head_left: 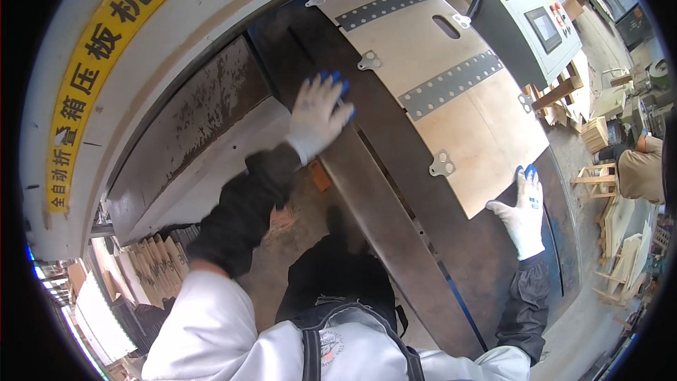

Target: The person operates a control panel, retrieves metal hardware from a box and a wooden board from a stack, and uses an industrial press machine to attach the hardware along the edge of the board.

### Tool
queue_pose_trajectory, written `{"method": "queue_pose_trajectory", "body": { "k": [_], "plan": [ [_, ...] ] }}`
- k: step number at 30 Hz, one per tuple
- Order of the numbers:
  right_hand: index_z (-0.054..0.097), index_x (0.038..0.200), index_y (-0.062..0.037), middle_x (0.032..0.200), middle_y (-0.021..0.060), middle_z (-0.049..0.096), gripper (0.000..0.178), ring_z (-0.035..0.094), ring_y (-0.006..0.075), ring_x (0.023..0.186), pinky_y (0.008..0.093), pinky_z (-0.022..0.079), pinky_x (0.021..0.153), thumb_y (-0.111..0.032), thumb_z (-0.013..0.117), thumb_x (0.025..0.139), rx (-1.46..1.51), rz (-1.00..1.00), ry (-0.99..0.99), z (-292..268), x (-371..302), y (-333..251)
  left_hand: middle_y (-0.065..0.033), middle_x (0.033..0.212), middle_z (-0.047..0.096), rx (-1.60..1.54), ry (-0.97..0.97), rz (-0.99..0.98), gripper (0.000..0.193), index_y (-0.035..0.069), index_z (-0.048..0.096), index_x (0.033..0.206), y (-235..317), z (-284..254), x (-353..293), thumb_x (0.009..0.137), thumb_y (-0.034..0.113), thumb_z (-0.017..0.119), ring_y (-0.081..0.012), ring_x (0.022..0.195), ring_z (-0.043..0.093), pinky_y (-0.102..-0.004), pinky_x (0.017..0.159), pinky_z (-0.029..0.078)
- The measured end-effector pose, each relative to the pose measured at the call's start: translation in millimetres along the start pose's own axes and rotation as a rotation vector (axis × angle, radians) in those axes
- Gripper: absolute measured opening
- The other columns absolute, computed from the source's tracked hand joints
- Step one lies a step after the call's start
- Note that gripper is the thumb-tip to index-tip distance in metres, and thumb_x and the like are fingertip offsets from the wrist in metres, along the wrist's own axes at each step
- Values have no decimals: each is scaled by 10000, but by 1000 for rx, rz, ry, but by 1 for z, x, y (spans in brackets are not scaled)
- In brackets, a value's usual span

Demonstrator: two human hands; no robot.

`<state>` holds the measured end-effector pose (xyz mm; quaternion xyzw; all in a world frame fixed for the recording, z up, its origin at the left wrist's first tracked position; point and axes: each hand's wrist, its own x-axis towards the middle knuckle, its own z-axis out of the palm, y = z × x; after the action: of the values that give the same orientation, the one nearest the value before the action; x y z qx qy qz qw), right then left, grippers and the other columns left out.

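Observation:
A pale plywood panel (469, 123) lies flat on the dark steel machine bed (451, 261). Two dark perforated metal strips (451, 85) cross it, and small metal brackets (442, 164) stick out along its edges. An oval handle slot (446, 27) is cut towards its far end. My right hand (523, 212), in a white glove with blue fingertips, touches the panel's near right corner, fingers stretched and thumb apart. Over the left part of the bed is my left hand (319, 114), gloved alike, its fingers spread and holding nothing. Whether it touches the steel I cannot tell.
A white machine frame with a yellow sign (106, 74) arches along the left. At the back right stands a control box (536, 28) with a screen and buttons. Stacked wood (155, 268) is at the lower left. Another person (642, 166) sits at the far right.

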<state>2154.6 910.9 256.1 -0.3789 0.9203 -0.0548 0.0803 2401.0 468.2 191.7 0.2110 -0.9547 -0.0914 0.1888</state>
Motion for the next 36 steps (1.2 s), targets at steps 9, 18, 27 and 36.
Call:
{"method": "queue_pose_trajectory", "body": {
  "k": [9,18,27,36],
  "plan": [
    [294,1631,37,1686,309,274,1146,210,419,1599,520,146,1307,-535,839,802,-2,-103,111,16,-6,11,-160,1589,493,61,-14,20,602,77,572,1469,41,-24,-21,958,377,678,-389,1492,402,-562,1260,262],
    [343,1624,-8,1694,267,297,1122,243,419,1589,566,169,1295,-489,879,765,89,-119,194,23,-8,11,-180,1602,466,62,-101,-27,633,69,529,1503,48,-29,-16,980,404,648,-403,1519,360,-550,1275,234],
    [317,1637,-9,1702,268,275,1158,234,436,1585,583,157,1293,-502,879,752,98,-111,156,14,-6,7,-229,1561,501,29,83,-178,626,52,510,1516,-12,0,24,1020,417,624,-459,1498,373,-515,1274,253],
    [311,1641,-5,1693,287,279,1208,247,482,1568,627,173,1275,-647,820,753,112,-113,137,12,-4,5,-257,1574,486,110,-5,-257,621,82,505,1542,-68,23,123,1063,476,546,-414,1514,389,-486,1273,254]
  ]
}}
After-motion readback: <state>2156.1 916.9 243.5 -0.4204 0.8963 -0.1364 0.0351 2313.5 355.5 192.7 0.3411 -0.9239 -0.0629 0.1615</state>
